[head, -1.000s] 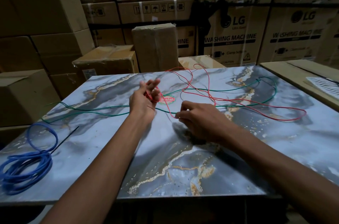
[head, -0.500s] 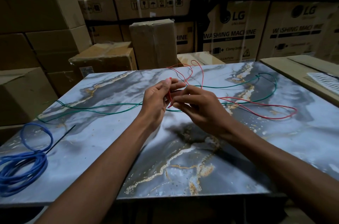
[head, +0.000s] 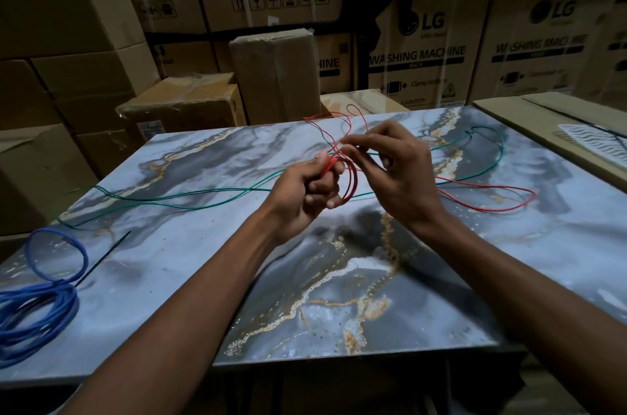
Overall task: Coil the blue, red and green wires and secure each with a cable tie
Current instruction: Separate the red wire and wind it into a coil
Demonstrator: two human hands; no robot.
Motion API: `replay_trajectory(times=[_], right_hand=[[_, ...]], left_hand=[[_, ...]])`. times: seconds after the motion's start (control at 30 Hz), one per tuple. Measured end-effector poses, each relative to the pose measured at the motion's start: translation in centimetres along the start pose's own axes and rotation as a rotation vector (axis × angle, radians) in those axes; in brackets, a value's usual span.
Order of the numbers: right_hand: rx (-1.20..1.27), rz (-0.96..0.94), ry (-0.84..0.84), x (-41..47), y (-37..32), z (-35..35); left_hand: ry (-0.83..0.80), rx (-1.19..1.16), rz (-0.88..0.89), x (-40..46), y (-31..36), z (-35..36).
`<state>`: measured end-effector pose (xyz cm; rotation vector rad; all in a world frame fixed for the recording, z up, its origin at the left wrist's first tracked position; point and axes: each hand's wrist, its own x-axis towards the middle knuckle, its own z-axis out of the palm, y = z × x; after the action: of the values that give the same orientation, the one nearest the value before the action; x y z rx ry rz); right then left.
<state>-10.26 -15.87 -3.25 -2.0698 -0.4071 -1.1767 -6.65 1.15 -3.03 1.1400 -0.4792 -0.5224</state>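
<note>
At the centre of the frame your left hand curls round a small bundle of loops of the red wire, which hang down just right of its fingers. Your right hand sits just beside it, thumb and forefinger pinching a strand of the same wire above the loops, the other fingers loosely bent. The rest of the red wire trails up toward the far edge of the table and out to the right, where one long loop lies flat on the marbled top. The green wire lies uncoiled across the table, running from the left side, behind your hands, to a bend at the upper right. The blue wire sits coiled at the lower left edge, one loop standing out above the bundle. A black cable tie lies straight just right of it. Stacked cardboard boxes fill the background.
</note>
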Motion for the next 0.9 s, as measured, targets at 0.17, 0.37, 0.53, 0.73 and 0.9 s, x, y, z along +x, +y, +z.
replay_trajectory(times=[0.17, 0.37, 0.53, 0.73, 0.9], right_hand=[[0.005, 0.086, 0.033, 0.2, 0.6, 0.0], [0.074, 0.175, -0.092, 0.6, 0.9, -0.6], [0.144, 0.237, -0.075, 1.3, 1.8, -2.2], [0.029, 0.09, -0.11, 1.2, 2.2, -2.5], [-0.23, -0.116, -0.383, 0.7, 3.1, -1.7]], left_hand=[[-0.023, -0.054, -0.018, -0.2, 0.6, 0.0], [0.108, -0.05, 0.022, 0.1, 0.9, -0.6], [0.292, -0.304, 0.162, 0.3, 2.3, -2.3], [0.557, -0.425, 0.273, 0.2, 2.7, -3.9], [0.624, -0.535, 0.282, 0.3, 2.8, -4.8]])
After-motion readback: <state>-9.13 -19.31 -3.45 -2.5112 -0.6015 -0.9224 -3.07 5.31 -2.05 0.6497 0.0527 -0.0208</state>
